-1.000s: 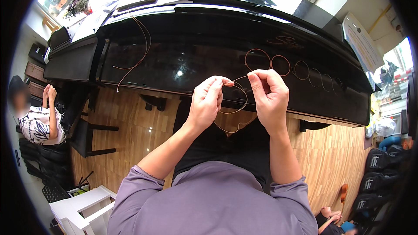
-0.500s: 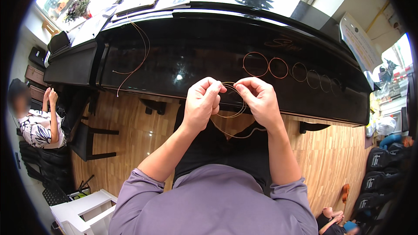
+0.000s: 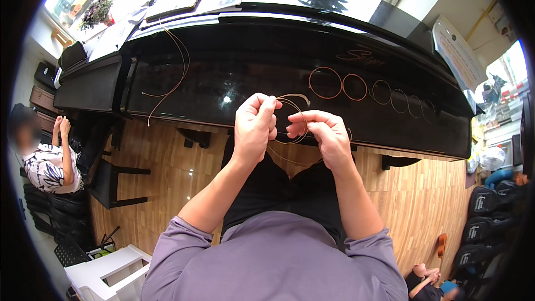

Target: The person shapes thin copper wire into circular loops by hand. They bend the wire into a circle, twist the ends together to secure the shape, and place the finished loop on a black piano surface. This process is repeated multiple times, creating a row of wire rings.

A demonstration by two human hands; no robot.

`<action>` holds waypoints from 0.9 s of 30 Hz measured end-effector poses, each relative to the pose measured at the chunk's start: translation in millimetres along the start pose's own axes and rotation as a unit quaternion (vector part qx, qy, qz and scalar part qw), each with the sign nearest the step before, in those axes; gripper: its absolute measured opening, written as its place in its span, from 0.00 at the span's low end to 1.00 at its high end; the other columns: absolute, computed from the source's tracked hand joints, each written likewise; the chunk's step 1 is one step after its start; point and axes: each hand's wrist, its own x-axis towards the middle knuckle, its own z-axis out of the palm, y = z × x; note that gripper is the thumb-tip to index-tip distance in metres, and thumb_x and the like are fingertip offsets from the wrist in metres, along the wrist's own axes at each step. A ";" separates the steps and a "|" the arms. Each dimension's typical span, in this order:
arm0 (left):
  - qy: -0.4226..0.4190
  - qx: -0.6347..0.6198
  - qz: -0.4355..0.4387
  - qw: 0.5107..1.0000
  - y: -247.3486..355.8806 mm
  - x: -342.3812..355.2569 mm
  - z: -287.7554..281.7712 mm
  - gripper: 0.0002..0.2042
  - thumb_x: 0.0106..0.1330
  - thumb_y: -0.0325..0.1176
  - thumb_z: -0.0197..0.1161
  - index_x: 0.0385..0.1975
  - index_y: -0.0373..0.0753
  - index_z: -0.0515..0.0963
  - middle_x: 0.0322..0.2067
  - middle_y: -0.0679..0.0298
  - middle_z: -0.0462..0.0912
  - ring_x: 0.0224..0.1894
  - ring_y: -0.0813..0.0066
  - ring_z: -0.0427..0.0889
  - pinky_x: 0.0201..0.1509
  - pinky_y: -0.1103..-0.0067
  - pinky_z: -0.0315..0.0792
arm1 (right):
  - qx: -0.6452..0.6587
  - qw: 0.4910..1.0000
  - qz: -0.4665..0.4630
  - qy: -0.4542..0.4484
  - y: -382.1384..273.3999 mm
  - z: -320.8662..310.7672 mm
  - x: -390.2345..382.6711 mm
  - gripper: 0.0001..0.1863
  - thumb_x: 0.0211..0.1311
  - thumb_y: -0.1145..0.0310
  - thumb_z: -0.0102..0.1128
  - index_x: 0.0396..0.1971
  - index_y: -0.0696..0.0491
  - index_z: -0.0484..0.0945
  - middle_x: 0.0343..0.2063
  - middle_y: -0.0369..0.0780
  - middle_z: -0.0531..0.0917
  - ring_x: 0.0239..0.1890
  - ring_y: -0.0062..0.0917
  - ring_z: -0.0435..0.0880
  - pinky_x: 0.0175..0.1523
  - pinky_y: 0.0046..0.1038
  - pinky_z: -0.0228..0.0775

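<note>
My left hand (image 3: pixel 253 128) is closed, thumb against fingers, on a coiled golden-bronze guitar string (image 3: pixel 288 142). My right hand (image 3: pixel 329 138) pinches the right side of the same coil between its curled fingers and thumb. Part of the string arcs above the coil, and a loose length hangs below between the hands. Beyond them, on a glossy black piano lid (image 3: pixel 212 81), lies a row of ring-shaped coils: two copper-coloured coils (image 3: pixel 310 82) and several thinner, paler coils (image 3: pixel 373 92). Uncoiled strings (image 3: pixel 184 69) curve over the lid's left part, their ends near its front edge.
A black chair (image 3: pixel 131 170) stands at the left, near a seated person (image 3: pixel 53 170). A white stand (image 3: pixel 108 273) is at the lower left. Black instrument bags (image 3: pixel 480 228) line the right, with a small brown instrument (image 3: pixel 442 245) and another person (image 3: pixel 423 284) nearby.
My right hand has moved down and toward the left hand along the coil, its fingers spreading somewhat. A string section now arcs above the coil, and the loose length below has shifted.
</note>
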 end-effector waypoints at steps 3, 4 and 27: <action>0.000 0.029 0.013 1.000 -0.4 -0.7 2.3 0.09 0.70 0.33 0.54 0.29 0.36 0.71 0.11 0.79 0.59 0.11 0.95 0.51 0.13 0.89 0.45 | -0.061 0.994 -0.053 0.069 3.9 0.5 -0.4 0.10 0.56 0.79 0.50 0.38 0.61 0.77 0.26 0.38 0.82 0.29 0.17 0.79 0.40 0.22 0.74; 0.001 0.034 0.015 0.999 -0.7 -1.7 1.4 0.09 0.70 0.33 0.54 0.28 0.36 0.71 0.11 0.80 0.59 0.11 0.95 0.51 0.13 0.89 0.46 | -0.203 0.965 -0.100 0.129 0.3 5.4 -1.3 0.14 0.52 0.77 0.56 0.41 0.59 0.75 0.29 0.39 0.79 0.30 0.20 0.78 0.39 0.24 0.73; -0.054 0.040 -0.036 0.997 1.5 -6.2 4.3 0.09 0.70 0.34 0.54 0.30 0.37 0.73 0.13 0.79 0.59 0.12 0.94 0.52 0.14 0.89 0.46 | -0.067 0.995 -0.045 0.051 -3.8 3.4 2.3 0.08 0.63 0.71 0.60 0.38 0.59 0.81 0.28 0.34 0.82 0.29 0.11 0.76 0.35 0.15 0.69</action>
